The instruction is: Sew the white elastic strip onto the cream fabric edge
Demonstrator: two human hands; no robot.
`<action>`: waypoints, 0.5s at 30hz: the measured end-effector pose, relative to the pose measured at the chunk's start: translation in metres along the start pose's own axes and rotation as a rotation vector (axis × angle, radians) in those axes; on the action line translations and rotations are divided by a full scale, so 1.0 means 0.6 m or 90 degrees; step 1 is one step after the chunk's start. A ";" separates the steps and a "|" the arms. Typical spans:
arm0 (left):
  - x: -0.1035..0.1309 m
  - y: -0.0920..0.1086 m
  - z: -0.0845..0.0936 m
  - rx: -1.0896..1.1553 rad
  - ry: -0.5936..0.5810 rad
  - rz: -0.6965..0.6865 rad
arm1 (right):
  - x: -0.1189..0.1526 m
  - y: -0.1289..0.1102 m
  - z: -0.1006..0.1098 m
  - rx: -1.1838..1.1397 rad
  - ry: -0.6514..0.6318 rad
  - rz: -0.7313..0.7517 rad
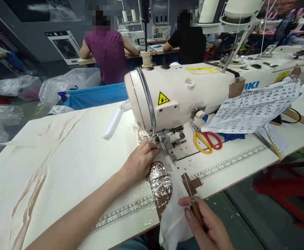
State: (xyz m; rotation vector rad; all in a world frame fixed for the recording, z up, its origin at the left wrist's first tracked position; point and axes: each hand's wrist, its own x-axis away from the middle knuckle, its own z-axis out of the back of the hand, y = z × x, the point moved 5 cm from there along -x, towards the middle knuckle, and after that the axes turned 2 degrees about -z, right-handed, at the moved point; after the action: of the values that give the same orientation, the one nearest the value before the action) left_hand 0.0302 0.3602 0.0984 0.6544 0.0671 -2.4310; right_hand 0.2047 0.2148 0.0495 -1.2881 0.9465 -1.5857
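Observation:
Beside the needle area of a white sewing machine (178, 93), my left hand (140, 160) rests with its fingers closed on white fabric (176, 208). The fabric runs from the presser foot down over the table's front edge. My right hand (206, 222), lower right, grips the wooden handle of an awl (197, 211); its thin metal point slants up and left above the table. The fingers of this hand also lie near the fabric's edge. Shiny clear tape over brown material (160, 184) covers the table between the hands.
Scissors with yellow and red handles (208, 141) lie right of the needle area. A handwritten paper (253, 107) hangs on the machine. Printed rulers (227, 163) run along the table (89, 149). A red stool (287, 191) stands at right. Two people sit beyond a blue cloth bin (97, 97).

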 end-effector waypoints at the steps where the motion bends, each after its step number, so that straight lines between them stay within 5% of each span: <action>1: 0.001 0.000 0.000 0.009 0.003 -0.010 | -0.001 -0.002 0.000 0.000 -0.001 0.003; 8: 0.000 -0.002 -0.001 -0.063 -0.003 0.037 | -0.018 -0.033 -0.004 0.048 -0.054 0.078; 15: 0.002 0.000 0.000 0.009 0.021 -0.010 | -0.037 -0.053 -0.005 0.097 -0.067 0.134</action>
State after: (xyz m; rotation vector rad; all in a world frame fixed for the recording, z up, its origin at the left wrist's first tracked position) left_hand 0.0292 0.3595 0.0978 0.7020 0.0691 -2.4388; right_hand 0.1988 0.2464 0.0713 -1.1162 0.8486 -1.3855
